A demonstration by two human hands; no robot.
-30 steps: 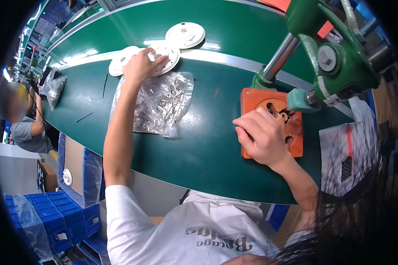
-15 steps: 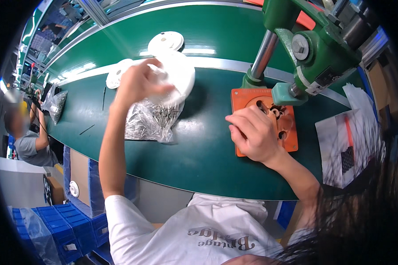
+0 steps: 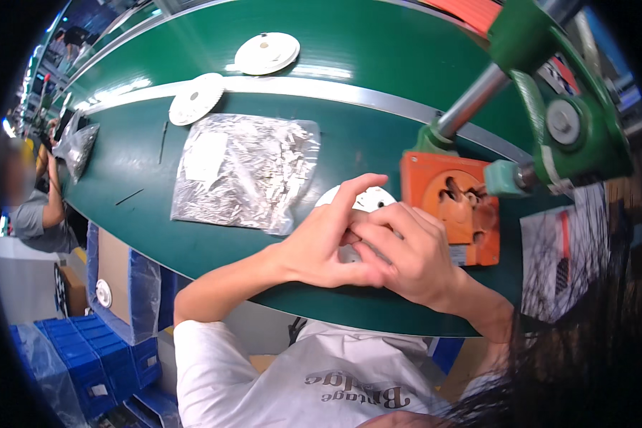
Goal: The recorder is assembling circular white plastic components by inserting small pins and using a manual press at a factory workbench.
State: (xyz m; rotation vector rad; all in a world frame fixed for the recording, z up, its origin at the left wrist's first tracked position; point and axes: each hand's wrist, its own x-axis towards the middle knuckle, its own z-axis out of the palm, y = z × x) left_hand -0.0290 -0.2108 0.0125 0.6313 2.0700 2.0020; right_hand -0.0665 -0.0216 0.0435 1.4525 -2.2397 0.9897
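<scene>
Both my hands meet over a round white plastic disc (image 3: 369, 200) on the green bench. My left hand (image 3: 321, 246) grips the disc from the left, index finger arched over its top. My right hand (image 3: 406, 253) covers its lower right side, fingers pressed against the left hand. Most of the disc is hidden under my fingers. Just right of it sits an orange fixture block (image 3: 455, 207) with a round recess, under the green press (image 3: 556, 107).
A clear plastic bag of small metal parts (image 3: 242, 171) lies left of my hands. Two more white discs (image 3: 196, 98) (image 3: 267, 53) rest by the silver strip and on the green conveyor. Another person (image 3: 39, 207) sits at far left. Blue crates (image 3: 85, 357) stand below.
My left hand has carried a white disc from the far stack down to the bench in front of the orange fixture. My right hand left the fixture and joined it on the disc.
</scene>
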